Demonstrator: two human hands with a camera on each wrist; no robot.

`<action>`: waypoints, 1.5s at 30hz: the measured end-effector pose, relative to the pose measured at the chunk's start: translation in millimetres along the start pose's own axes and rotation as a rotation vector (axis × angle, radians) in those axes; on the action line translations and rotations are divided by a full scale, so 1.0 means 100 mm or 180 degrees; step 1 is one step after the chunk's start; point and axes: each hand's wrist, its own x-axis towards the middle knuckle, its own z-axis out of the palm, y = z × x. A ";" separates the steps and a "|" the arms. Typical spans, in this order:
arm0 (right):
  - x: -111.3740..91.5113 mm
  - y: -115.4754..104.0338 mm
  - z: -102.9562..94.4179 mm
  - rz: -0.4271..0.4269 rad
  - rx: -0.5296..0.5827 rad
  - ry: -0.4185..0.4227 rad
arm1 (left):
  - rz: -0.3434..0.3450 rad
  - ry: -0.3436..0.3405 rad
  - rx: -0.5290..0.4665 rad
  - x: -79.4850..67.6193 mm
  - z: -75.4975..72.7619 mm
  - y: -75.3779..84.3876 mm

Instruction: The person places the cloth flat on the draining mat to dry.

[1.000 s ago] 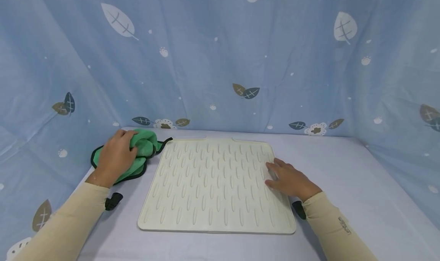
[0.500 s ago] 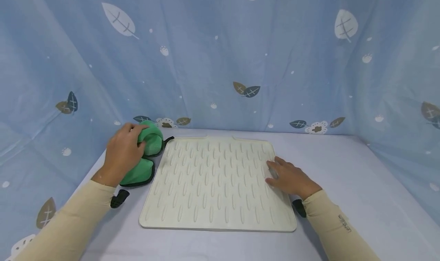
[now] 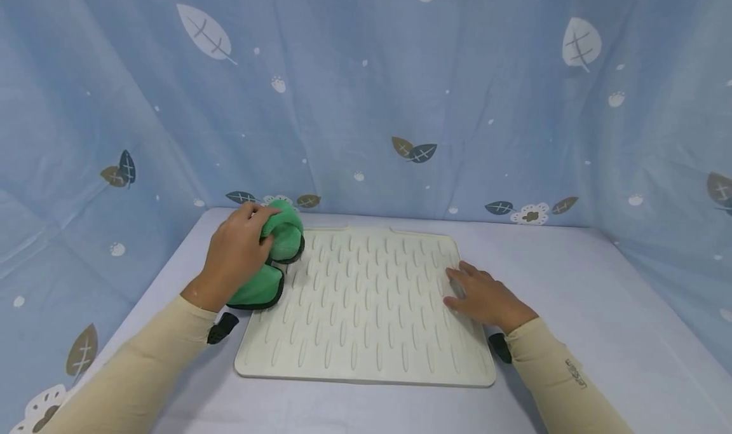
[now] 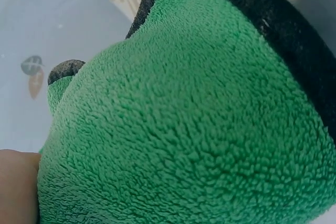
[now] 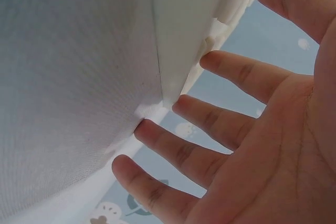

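Observation:
My left hand (image 3: 236, 256) grips a bunched green cloth (image 3: 258, 286) with black edging, at the left side of a cream ribbed mat (image 3: 366, 307). Part of the cloth hangs over or lies on the mat's left edge. Fluffy green cloth (image 4: 184, 103) fills most of the left wrist view, where only a bit of the hand shows. On the mat's right edge rests my right hand (image 3: 485, 297), its fingers spread. The right wrist view shows fingertips touching the mat's rim (image 5: 184, 35), with some of the fingers beyond it on the white surface.
A white-covered table (image 3: 572, 294) lies under the mat. Blue patterned fabric (image 3: 354, 97) hangs behind it and on both sides. Beige sleeves cover both forearms, with a black strap piece (image 3: 223, 328) near the left wrist.
My left hand has moved to the right with the green cloth, from beside the mat to over its left edge. The right hand has stayed on the mat's right edge.

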 end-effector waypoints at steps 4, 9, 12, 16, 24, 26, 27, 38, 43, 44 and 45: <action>0.01 0.00 0.00 -0.0016 -0.0008 0.0013 | 0.0146 0.0033 -0.0047 0.01 0.01 0.12; 0.01 0.01 0.02 0.0028 0.0015 -0.0029 | 0.0292 0.0034 -0.0113 0.02 0.05 0.27; 0.00 0.01 0.01 0.0019 0.0003 -0.0008 | 0.0349 0.0034 -0.0161 0.04 0.06 0.35; -0.01 0.00 0.01 0.0005 0.0019 -0.0015 | 0.0428 0.0025 -0.0220 0.04 0.08 0.46; -0.01 0.01 -0.02 -0.0044 -0.0020 0.0053 | 0.0536 0.0002 -0.0335 0.11 0.16 0.68; -0.01 0.01 -0.02 -0.0038 0.0000 0.0040 | 0.0567 -0.0010 -0.0356 0.13 0.18 0.74; -0.01 0.00 -0.02 -0.0033 0.0005 0.0022 | 0.0585 -0.0020 -0.0375 0.13 0.19 0.77; 0.01 0.00 0.03 -0.0021 -0.0028 0.0043 | 0.0664 -0.0044 -0.0646 0.20 0.30 1.12; 0.01 0.01 0.04 -0.0027 -0.0068 0.0051 | 0.0681 -0.0109 -0.0692 0.23 0.38 1.26; 0.01 0.01 0.04 -0.0036 -0.0078 0.0062 | 0.0685 -0.0138 -0.0683 0.23 0.40 1.28; 0.01 0.01 0.03 -0.0044 -0.0088 0.0068 | 0.0700 -0.0171 -0.0666 0.23 0.43 1.29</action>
